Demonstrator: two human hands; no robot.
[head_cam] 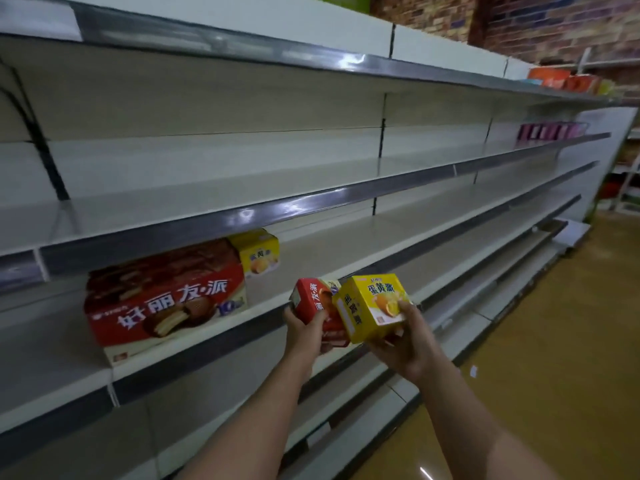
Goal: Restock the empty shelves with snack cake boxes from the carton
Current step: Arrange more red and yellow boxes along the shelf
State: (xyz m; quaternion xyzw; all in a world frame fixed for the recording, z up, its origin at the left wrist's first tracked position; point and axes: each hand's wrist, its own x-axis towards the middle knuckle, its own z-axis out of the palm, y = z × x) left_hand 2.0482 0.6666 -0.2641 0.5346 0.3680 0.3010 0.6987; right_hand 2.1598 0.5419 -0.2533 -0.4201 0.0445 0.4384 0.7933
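My left hand [304, 336] grips a small red snack cake box [313, 301] from below, held tilted just in front of the third shelf's edge [214, 344]. My right hand [407, 344] holds a yellow snack cake box [372, 306] right beside it, the two boxes touching. On that shelf to the left stands a large red cake box [166, 299], and a small yellow box [258, 252] sits behind its right end. The carton is out of view.
Long white shelves [242, 181] run to the right, bare above and below. At the far right end stand orange boxes [568, 81] on the top shelf and purple boxes [550, 131] one level down. A glossy yellow-brown floor [554, 341] lies to my right.
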